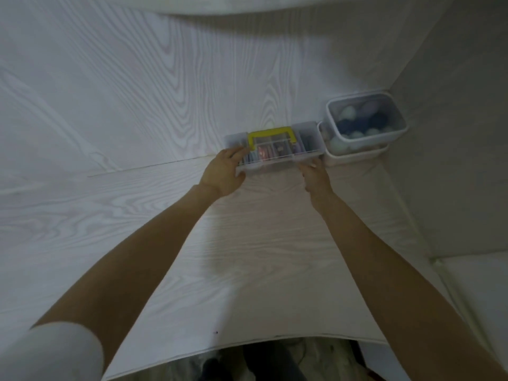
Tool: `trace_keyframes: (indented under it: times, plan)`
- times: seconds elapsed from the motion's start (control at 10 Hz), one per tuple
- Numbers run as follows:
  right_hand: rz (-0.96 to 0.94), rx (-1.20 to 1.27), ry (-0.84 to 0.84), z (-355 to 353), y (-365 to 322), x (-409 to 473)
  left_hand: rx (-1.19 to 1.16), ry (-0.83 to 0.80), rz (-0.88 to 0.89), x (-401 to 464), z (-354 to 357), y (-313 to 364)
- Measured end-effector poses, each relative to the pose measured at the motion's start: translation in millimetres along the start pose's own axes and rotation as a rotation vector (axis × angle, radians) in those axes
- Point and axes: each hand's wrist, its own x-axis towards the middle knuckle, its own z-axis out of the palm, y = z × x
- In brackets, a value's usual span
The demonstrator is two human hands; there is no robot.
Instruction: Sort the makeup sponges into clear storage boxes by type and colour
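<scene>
A divided box [275,149] is grasped at both ends: left hand [224,171] at its left, right hand [316,174] at its right. Its long axis runs left-right across the bench [247,257], both hands equally near. Two tubs [365,125] of sponges are stacked just right.

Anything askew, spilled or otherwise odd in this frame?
Nothing spilled or damaged. One oddity: the upper clear tub of egg-shaped sponges sits skewed on the tub below, overhanging to the right. Both hands, left hand and right hand, hold the yellow-handled compartment box, which looks level.
</scene>
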Motion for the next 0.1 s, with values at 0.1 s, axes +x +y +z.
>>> trace_keyframes:
  times: [0.1]
  plan:
    - [-0.191,-0.193,0.083,-4.6,-1.5,-29.9,-0.141,0.189,-0.008,-22.0,-7.7,17.8]
